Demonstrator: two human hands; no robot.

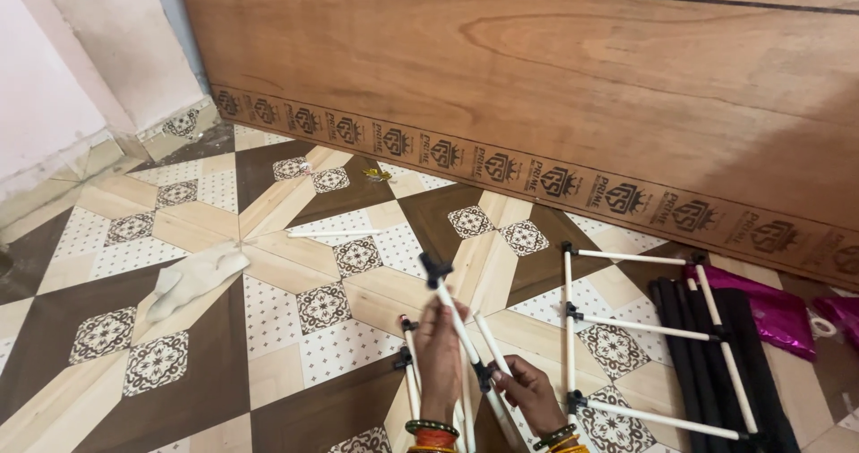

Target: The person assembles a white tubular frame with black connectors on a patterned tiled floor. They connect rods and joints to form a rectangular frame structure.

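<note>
From the head view, the left hand (439, 356) is closed around a bundle of white rods (458, 328) low in the middle of the picture, fingers wrapped across them from the left. The rods rise past the knuckles, one tipped with a black connector (435, 269). The right hand (531, 393) pinches a rod just below another black joint (483, 375), fingertips closed on it. The rods are thin, white and straight, tilted leftwards over the patterned floor (268, 238). To the right lies a rod frame (626, 328) beside black tubes (716, 354). A pale cloth (192, 277) and a loose rod (331, 234) lie well apart, left. A plywood sheet (537, 77) stands behind.
</note>
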